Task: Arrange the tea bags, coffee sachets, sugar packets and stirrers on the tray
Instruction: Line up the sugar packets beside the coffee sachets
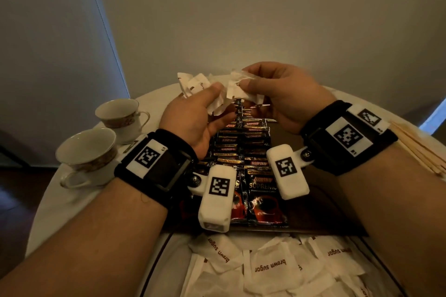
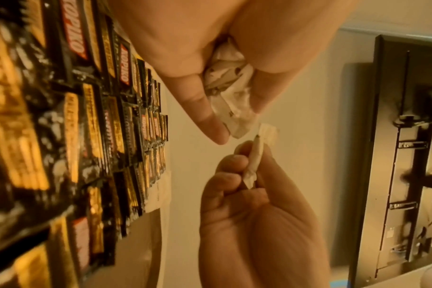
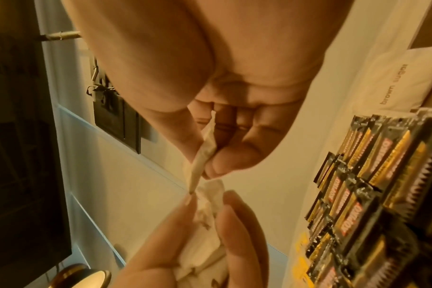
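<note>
Sugar packets are what both my hands hold, raised above the far end of the tray [image 1: 311,214]. My left hand [image 1: 193,116] has a crumpled bunch of packets [image 1: 217,101] gathered between thumb and curled fingers, with more white paper fanning out behind it. My right hand [image 1: 280,94] pinches a single packet [image 1: 237,89] between thumb and forefinger, its edge just beside the left hand's bunch.

Below the hands, coffee sachets [image 1: 243,152] lie in overlapping rows down the middle of the tray. More sugar packets [image 1: 270,266] marked "brown sugar" lie loose at the near edge. Stirrers [image 1: 420,149] lie on the table [image 1: 72,202] to my right; two cups [image 1: 106,135] stand to my left.

From the left wrist view I see the right hand's packet [image 2: 255,155] edge-on, held thin between the fingertips, which the head view does not show. The right wrist view shows the bunch [image 3: 210,224] running deep into my left palm, and one flat packet [image 3: 404,81] beyond the sachets [image 3: 373,185].
</note>
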`<state>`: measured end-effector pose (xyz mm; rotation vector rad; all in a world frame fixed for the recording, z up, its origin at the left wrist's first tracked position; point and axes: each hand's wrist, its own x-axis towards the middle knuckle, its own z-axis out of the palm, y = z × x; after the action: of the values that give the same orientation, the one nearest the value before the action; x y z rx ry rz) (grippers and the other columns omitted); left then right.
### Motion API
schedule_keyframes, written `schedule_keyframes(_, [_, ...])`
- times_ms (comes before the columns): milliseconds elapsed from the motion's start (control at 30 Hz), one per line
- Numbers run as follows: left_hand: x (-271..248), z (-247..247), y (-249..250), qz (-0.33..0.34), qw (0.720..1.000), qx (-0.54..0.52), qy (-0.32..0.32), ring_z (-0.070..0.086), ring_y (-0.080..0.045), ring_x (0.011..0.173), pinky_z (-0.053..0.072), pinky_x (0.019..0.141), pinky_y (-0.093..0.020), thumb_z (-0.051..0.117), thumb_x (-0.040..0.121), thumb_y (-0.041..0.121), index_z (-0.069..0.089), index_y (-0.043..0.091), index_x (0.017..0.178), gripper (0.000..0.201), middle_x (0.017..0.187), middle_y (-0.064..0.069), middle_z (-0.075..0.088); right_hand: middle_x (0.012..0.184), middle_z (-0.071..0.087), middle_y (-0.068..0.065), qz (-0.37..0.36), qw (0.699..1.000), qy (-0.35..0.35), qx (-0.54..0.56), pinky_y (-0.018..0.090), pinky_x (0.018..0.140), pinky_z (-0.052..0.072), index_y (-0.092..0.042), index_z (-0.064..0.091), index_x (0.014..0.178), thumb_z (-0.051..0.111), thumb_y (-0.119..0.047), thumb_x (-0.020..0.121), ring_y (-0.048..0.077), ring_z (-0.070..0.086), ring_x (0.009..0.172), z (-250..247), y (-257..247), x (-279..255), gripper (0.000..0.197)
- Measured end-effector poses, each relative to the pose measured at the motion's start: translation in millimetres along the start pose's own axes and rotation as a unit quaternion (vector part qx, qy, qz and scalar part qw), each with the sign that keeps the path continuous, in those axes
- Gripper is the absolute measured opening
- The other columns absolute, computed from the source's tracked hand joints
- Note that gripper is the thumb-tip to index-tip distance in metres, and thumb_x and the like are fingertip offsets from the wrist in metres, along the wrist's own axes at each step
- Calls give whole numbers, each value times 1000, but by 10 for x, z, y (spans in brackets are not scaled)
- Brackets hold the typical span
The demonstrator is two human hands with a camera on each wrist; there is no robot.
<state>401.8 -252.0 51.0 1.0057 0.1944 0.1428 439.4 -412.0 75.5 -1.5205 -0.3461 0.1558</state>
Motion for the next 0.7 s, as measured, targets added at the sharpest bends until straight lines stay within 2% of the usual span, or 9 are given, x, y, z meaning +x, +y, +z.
schedule_keyframes(67, [-32,10,1,2,1000,1,-31,76,-19,79,62,60,-27,77,89,21,69,6,114,30,98,-11,79,93,75,9,-18,999,-6,-36,26,54,54,-11,71,109,71,-8,92,20,68,71,-8,29,6,17])
schedule_keyframes(167, [-57,9,-13,34,997,23,-70,77,-21,85,60,62,-24,78,82,3,68,2,119,39,103,-12,79,101,76,15,-29,999,-3,-36,28,57,57,-11,71,112,79,-12,84,24,69,76,-16,52,28,29])
schedule_keyframes(267, [-37,-11,-3,48,996,20,-68,77,-26,85,58,58,-23,75,81,-9,64,-3,124,45,106,-18,77,97,76,13,18,999,-25,36,26,60,60,-3,68,114,79,-12,74,21,73,76,-56,29,19,43])
schedule_keyframes(333, [0,-25,13,65,997,21,-47,77,-29,88,59,60,-24,77,78,-9,62,-3,126,51,108,-20,77,87,76,9,47,997,-34,43,26,63,62,-2,68,103,77,-8,78,18,74,72,-90,17,4,27])
schedule_keyframes(400, [36,-35,23,68,997,20,-34,77,-32,91,61,61,-26,78,77,-10,61,-3,127,53,108,-20,76,78,75,7,53,999,-13,-5,28,64,60,-6,68,91,76,-9,83,16,70,66,-124,8,5,11])
schedule_keyframes(533, [63,-51,33,51,998,16,-21,77,-32,86,62,60,-27,77,79,-10,61,0,127,51,105,-20,77,73,70,4,54,996,41,-50,31,63,55,-8,73,97,73,-22,92,17,62,65,-166,1,33,14])
schedule_keyframes(600, [65,-53,38,47,999,13,-18,77,-29,81,61,59,-26,77,80,-9,61,1,127,51,104,-19,77,77,71,4,62,997,17,-39,30,64,55,-8,72,102,74,-23,90,17,64,68,-170,0,32,19])
schedule_keyframes(700, [58,-40,23,50,998,16,-17,76,-24,77,59,56,-24,76,81,-9,62,1,126,49,105,-18,78,82,74,5,54,998,-18,-37,25,60,57,-6,69,104,76,-11,84,14,67,67,-148,9,35,21])
